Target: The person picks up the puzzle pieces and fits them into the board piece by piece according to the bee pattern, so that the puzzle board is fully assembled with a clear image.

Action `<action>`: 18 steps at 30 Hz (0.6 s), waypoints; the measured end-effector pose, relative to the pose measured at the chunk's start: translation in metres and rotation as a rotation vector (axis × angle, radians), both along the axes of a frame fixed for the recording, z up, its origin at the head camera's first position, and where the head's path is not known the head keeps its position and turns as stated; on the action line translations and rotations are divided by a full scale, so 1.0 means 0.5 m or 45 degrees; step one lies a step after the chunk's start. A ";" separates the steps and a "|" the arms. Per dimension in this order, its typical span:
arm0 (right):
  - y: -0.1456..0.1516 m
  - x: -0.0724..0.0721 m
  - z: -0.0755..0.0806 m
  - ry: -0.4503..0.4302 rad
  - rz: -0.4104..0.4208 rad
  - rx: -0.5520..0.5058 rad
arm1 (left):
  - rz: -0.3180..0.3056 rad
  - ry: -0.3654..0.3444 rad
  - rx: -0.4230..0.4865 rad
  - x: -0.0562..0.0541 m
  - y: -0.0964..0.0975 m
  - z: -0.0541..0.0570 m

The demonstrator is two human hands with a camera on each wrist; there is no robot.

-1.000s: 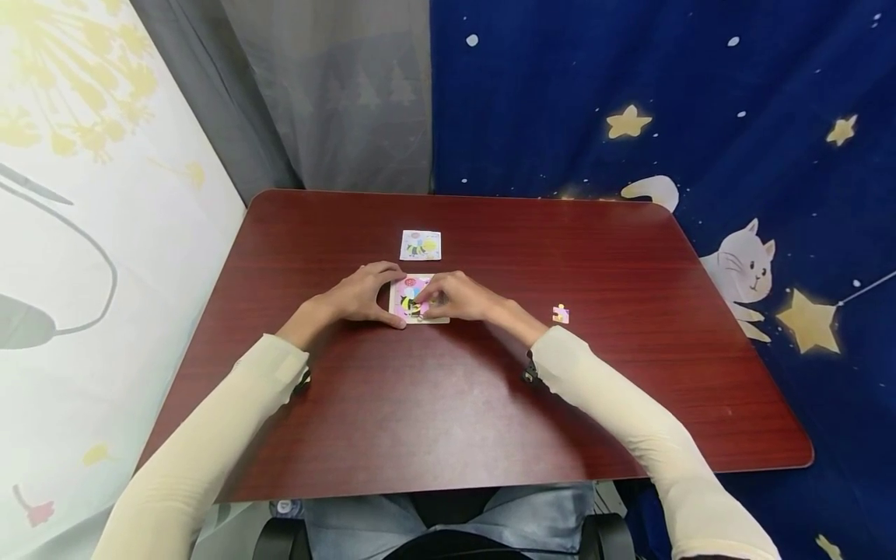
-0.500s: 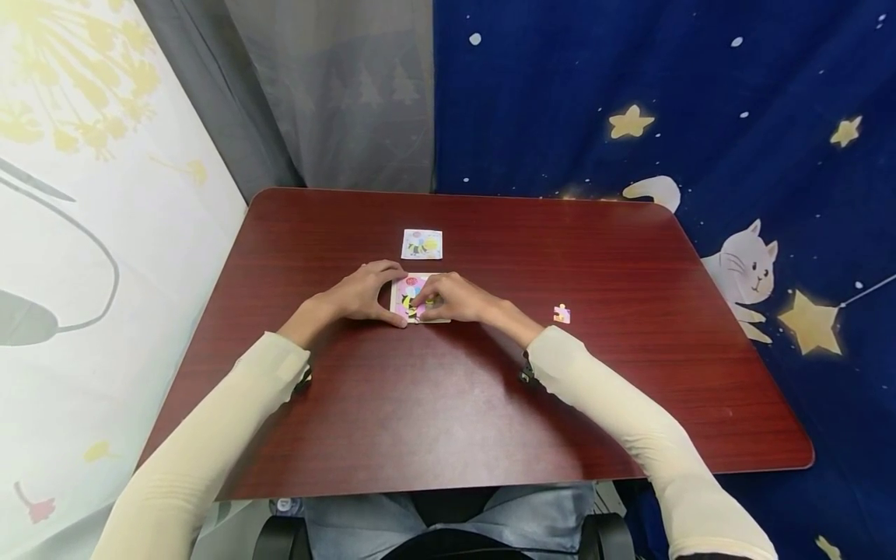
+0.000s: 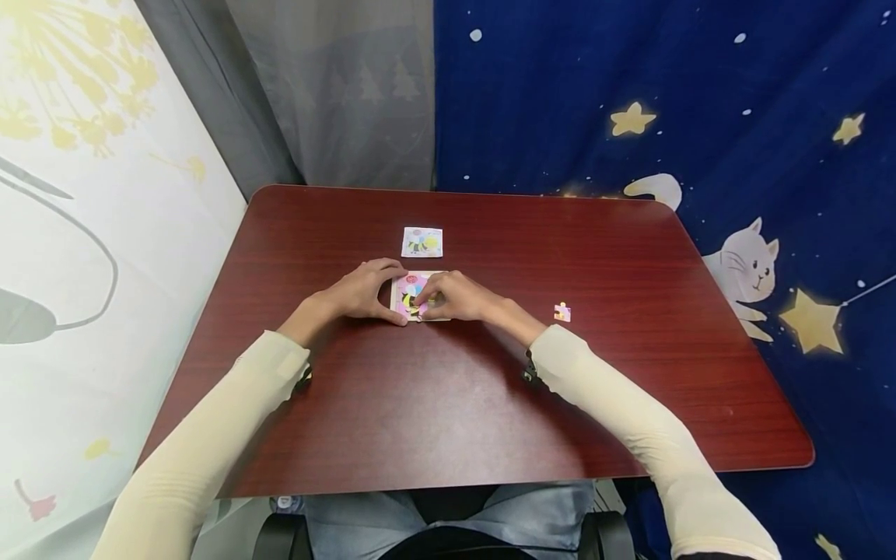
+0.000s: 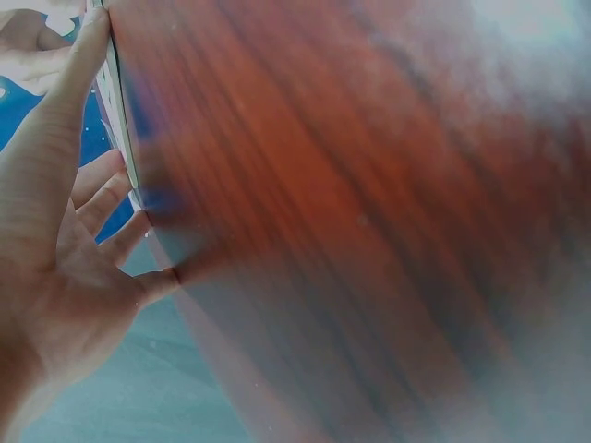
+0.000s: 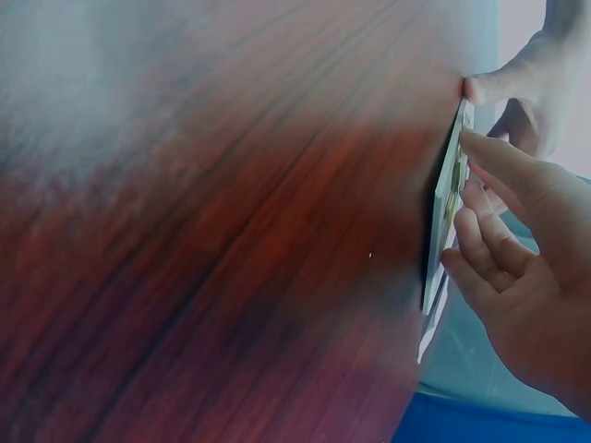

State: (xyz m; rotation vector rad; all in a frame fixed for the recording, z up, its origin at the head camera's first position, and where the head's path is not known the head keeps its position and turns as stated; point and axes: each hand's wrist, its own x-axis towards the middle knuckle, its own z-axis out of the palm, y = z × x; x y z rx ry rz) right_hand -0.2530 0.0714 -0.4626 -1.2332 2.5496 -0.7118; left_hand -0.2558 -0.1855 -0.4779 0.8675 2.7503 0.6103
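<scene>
A small jigsaw puzzle in a pale tray [image 3: 411, 289] lies on the table, with a bee picture on pink. My left hand [image 3: 360, 294] holds its left side, the index finger at the far corner and the thumb at the near one. Over the right half is my right hand [image 3: 458, 298], its thumb and index finger close together on a puzzle piece that they mostly hide. Seen edge-on in the right wrist view, the puzzle tray [image 5: 444, 217] has the right fingers [image 5: 499, 245] against its top. A loose puzzle piece [image 3: 562, 312] lies off to the right.
Behind the puzzle lies a picture card [image 3: 422, 243] with a similar bee. The dark red table [image 3: 448, 412] has rounded corners. A white printed curtain [image 3: 84, 257] hangs at the left, a grey one [image 3: 350, 93] and a blue starry one [image 3: 546, 101] behind.
Both hands stay at the puzzle, with only tiny shifts of the right fingers. The loose piece and the card lie where they were.
</scene>
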 end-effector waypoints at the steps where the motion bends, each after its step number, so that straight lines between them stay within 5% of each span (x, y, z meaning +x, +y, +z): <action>1: 0.002 0.000 0.000 0.003 -0.004 0.000 | -0.002 0.001 0.003 0.000 0.000 0.000; 18: 0.021 0.009 -0.005 0.081 -0.125 0.005 | -0.011 0.013 0.001 -0.002 0.000 -0.002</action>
